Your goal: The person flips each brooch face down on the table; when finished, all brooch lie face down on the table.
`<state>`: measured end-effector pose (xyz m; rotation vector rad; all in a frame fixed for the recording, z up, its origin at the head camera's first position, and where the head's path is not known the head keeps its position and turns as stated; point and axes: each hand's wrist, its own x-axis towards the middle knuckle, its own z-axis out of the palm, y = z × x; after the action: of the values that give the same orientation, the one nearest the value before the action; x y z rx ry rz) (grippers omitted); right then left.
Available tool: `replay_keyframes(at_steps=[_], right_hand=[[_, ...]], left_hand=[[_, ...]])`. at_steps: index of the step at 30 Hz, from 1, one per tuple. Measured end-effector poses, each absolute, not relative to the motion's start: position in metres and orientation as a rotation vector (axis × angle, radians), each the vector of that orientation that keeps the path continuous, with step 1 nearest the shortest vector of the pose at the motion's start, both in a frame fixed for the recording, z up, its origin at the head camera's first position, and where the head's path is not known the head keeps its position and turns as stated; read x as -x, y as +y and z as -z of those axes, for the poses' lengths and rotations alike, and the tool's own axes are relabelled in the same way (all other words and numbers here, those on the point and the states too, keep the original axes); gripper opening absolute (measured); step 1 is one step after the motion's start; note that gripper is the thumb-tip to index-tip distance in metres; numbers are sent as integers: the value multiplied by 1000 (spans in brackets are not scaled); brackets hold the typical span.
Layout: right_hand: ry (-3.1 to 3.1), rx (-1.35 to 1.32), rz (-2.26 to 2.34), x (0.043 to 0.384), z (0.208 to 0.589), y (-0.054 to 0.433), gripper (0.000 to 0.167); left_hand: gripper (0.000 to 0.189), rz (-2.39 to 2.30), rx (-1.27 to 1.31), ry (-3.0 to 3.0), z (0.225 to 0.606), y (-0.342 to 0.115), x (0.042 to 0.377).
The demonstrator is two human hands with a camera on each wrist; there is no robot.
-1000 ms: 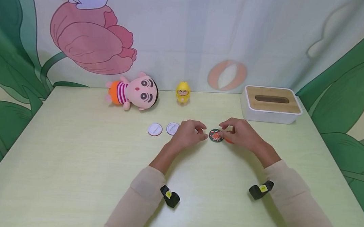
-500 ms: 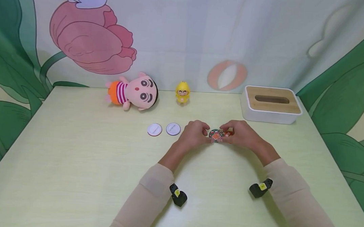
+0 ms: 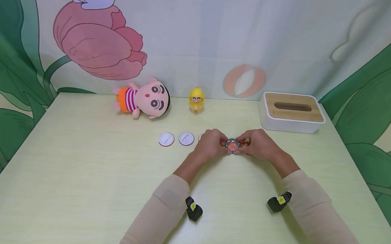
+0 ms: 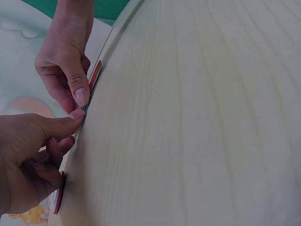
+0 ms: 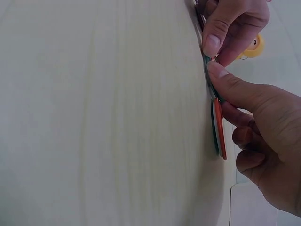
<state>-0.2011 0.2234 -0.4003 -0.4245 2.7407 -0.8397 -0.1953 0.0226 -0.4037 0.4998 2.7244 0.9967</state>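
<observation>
A round dark-green badge (image 3: 232, 144) with an orange picture lies face up between the two hands. My left hand (image 3: 211, 144) pinches its left edge with thumb and fingers. On the opposite edge my right hand (image 3: 260, 143) pinches it too. In the right wrist view the two thumbs nearly meet over the badge. Partly behind the right fingers is an orange badge (image 5: 219, 127), seen edge-on in that view. To the left lie white-backed badges, one (image 3: 166, 139) farther out and another (image 3: 186, 138) nearer. A third one (image 3: 200, 136) is mostly hidden by the left hand.
Along the back of the table (image 3: 91, 175) lie a plush doll (image 3: 144, 98) and a small yellow figure (image 3: 196, 99). A white tissue box (image 3: 292, 111) with a wooden lid stands at the back right. A printed curtain (image 3: 186, 38) hangs behind.
My left hand has moved right to the green badge and now grips its edge, uncovering the second white-backed badge and part of a third. My right hand has barely shifted.
</observation>
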Motion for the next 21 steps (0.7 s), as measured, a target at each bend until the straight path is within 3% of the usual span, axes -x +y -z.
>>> replay_keyframes(at_steps=[21], right_hand=[[2750,452,875,200,401,224,34]], left_hand=[[26,-1082,-478,2692,401,24,196]])
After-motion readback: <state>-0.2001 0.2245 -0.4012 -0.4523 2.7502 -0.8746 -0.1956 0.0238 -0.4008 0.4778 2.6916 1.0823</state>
